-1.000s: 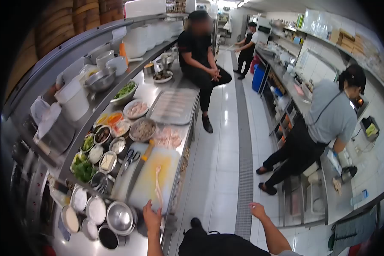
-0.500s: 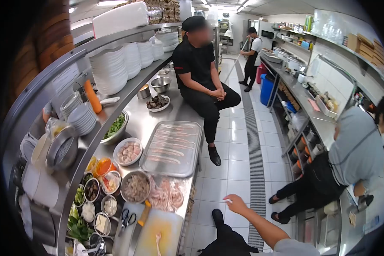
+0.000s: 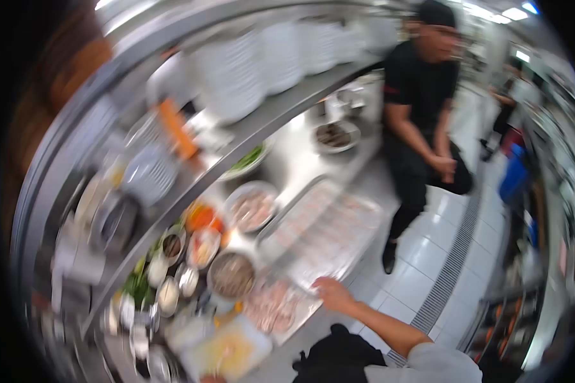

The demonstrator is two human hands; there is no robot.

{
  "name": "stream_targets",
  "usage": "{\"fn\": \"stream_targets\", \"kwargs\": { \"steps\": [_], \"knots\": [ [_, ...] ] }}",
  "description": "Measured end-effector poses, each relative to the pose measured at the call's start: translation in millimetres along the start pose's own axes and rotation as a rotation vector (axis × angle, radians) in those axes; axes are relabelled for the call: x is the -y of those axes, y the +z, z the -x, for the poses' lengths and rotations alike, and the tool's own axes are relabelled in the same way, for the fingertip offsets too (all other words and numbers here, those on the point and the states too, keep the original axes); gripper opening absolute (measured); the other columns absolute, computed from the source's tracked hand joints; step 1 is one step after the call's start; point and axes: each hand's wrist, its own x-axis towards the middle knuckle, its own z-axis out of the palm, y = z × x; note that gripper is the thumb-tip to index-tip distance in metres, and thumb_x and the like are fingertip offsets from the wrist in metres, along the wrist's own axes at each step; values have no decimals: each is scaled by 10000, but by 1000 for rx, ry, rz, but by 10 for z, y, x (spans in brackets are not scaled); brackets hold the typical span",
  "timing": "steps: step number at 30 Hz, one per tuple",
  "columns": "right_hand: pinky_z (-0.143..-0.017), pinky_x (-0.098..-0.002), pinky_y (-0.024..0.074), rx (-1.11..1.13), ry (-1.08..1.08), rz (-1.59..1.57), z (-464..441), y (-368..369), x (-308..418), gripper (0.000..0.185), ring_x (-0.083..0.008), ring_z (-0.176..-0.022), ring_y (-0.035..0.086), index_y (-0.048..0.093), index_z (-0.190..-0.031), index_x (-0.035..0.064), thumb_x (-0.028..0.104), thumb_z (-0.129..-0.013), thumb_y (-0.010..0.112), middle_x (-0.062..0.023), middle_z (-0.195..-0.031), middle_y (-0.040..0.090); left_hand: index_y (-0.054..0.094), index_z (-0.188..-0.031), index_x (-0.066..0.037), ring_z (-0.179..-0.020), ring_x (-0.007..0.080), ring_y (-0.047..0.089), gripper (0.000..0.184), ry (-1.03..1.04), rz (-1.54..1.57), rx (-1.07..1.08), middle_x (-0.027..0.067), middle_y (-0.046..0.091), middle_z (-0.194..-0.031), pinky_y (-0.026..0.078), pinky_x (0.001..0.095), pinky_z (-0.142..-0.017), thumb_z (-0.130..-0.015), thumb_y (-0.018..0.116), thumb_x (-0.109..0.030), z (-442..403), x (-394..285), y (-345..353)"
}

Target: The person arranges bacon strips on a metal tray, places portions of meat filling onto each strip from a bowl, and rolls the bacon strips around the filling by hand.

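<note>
My right hand [image 3: 332,295] is at the near corner of the metal tray [image 3: 322,226], beside the raw meat pieces [image 3: 273,305] on the counter; motion blur smears its fingers. Pale strips lie in rows on the tray. Only a small part of my left hand [image 3: 213,378] shows at the bottom edge, by the cutting board [image 3: 227,351], its fingers hidden. Yellow liquid and a pale piece are on the board. A yellow knife handle [image 3: 229,314] lies at the board's far edge. The bowl of greyish meat [image 3: 231,274] stands left of the raw meat.
A person in black [image 3: 421,102] sits on the counter's far end, hands clasped. Another person [image 3: 514,102] stands farther back. Stacked white dishes [image 3: 227,73] fill the overhead shelf. Small ingredient bowls [image 3: 167,296] crowd the left side. A floor drain [image 3: 450,268] runs along the aisle.
The view has swung left, so the counter and seated person appear farther right. My right hand has moved from above the aisle to the tray's corner. The person in grey has left the view.
</note>
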Motion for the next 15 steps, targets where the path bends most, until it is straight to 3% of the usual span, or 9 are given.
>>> {"fn": "stream_targets", "kwargs": {
  "steps": [1,3,5,7,8,10,12,13,15],
  "knots": [
    [-995,-426,448,14,216,-192,-33,-259,252,202,-331,-1131,576,689,-1021,53,63,-843,591,-153,-1106,651,679,-1027,8,-827,426,605,357,-250,-182,309,216,662,-893,454,539,-786,-819,623,-277,15,-232,-240],
    [-977,-421,456,23,158,-269,70,-225,228,182,-339,-1105,587,689,-1013,57,62,-850,609,-158,-1091,658,613,-824,19,-925,405,580,311,-375,-195,311,253,631,-931,441,524,-804,-823,654,-289,59,-358,-335],
    [-948,-423,467,121,109,-282,120,-241,408,175,-342,-1070,596,690,-997,55,45,-846,602,-152,-1067,661,579,-823,-9,-738,422,605,94,-497,34,194,212,645,-794,488,501,-691,-808,622,-91,-111,-607,-596],
    [-918,-426,477,128,72,-273,65,-181,578,171,-345,-1034,604,691,-980,53,28,-842,594,-146,-1044,663,544,-839,-19,-633,327,627,66,-716,234,148,165,647,-757,513,405,-595,-831,606,-40,-193,-734,-753],
    [-937,-420,473,225,41,-283,43,-126,672,165,-337,-1051,603,688,-988,55,39,-844,609,-143,-1053,666,544,-839,-19,-633,327,627,66,-732,213,137,165,647,-757,513,405,-595,-831,606,-40,-187,-755,-821],
    [-953,-414,468,339,-109,-296,-37,85,907,150,-324,-1065,602,685,-985,59,48,-849,622,-135,-1054,668,535,-879,-33,-589,143,569,72,-752,738,126,62,591,-686,467,286,-535,-858,603,-25,-186,-750,-874],
    [-955,-415,462,370,-239,-440,-182,453,1187,162,-330,-1063,595,679,-1004,63,66,-856,612,-130,-1067,660,550,-916,-34,-602,107,565,76,-765,776,109,46,603,-708,465,258,-535,-868,607,-18,-306,-887,-1072],
    [-957,-412,458,419,-270,-409,-303,600,1367,179,-323,-1073,588,675,-1027,63,77,-863,605,-121,-1098,652,564,-952,-34,-615,70,561,90,-781,823,100,31,614,-729,463,231,-535,-879,611,-11,-378,-973,-1194],
    [-970,-421,441,456,-354,-292,-539,960,1706,216,-319,-1095,571,665,-1066,64,95,-863,597,-113,-1157,634,580,-990,-8,-611,78,565,106,-787,804,96,45,624,-740,473,229,-531,-890,611,-28,-427,-1070,-1411]
  ]
}}
